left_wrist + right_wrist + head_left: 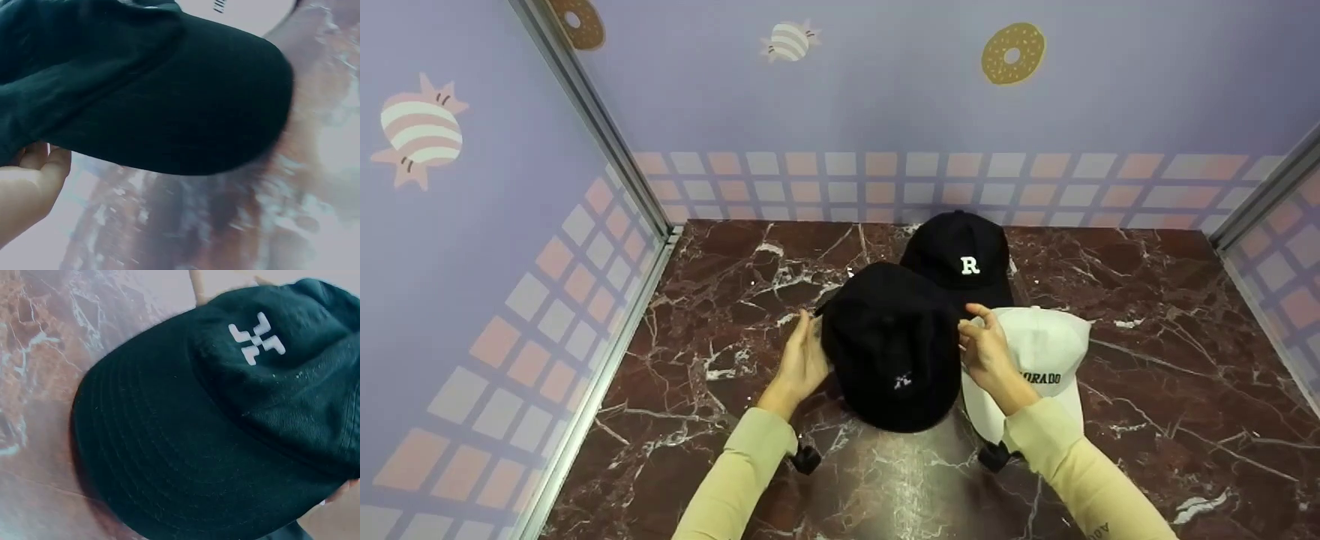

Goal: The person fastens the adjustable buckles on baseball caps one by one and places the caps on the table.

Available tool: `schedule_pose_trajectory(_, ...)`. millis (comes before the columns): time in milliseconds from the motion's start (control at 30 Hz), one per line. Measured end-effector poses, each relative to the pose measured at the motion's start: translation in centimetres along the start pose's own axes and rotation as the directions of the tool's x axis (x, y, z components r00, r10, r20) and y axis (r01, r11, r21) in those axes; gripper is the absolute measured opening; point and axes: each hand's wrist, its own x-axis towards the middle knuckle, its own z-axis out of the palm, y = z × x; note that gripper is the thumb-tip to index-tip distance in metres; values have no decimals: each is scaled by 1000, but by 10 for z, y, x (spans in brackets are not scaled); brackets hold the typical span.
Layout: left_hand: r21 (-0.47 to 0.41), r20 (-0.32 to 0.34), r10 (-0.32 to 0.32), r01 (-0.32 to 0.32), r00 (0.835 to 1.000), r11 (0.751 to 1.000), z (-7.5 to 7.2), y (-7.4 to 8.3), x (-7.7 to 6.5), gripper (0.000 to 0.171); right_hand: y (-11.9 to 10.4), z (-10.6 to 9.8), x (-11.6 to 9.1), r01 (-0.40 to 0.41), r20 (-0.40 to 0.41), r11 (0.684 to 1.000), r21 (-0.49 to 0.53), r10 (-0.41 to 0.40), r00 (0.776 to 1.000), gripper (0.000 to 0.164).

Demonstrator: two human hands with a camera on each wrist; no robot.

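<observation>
A black baseball cap [885, 352] with a small white emblem is held between both hands, its brim toward me. The left hand [802, 360] grips its left edge; in the left wrist view the fingers [48, 160] curl under the cap's rim. At the opposite edge the right hand [990, 356] pinches the cap, its index finger raised. Only a bit of that hand shows past the cap [253, 416] in the right wrist view. A white cap [1042, 337] with dark lettering lies beneath the right hand, partly covered by it.
Behind the held cap, a second black cap [960, 244] marked with a white R sits on the dark red marble-patterned table [1170, 337]. Patterned panels [840, 97] enclose the back and sides. A metal strip [592, 397] runs along the left edge.
</observation>
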Motion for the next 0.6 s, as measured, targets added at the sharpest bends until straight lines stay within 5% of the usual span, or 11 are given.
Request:
schedule_pose_trajectory(133,29,-39,-30,32,999,999,-8,-16,2,36,7,-5,2,-54,-24,998,7,55,998,34)
schedule_pose_trajectory(367,-41,-198,28,-37,980,998,-8,-31,11,34,19,-12,6,-171,90,984,-51,175,980,60)
schedule_pose_trajectory(467,-66,-259,23,-41,966,997,-7,-32,12,40,21,-14,7,-168,129,986,-22,169,977,52)
schedule_pose_trajectory(600,-68,-260,3,-22,966,997,-6,-32,9,61,22,-14,7,-152,139,987,52,143,980,40)
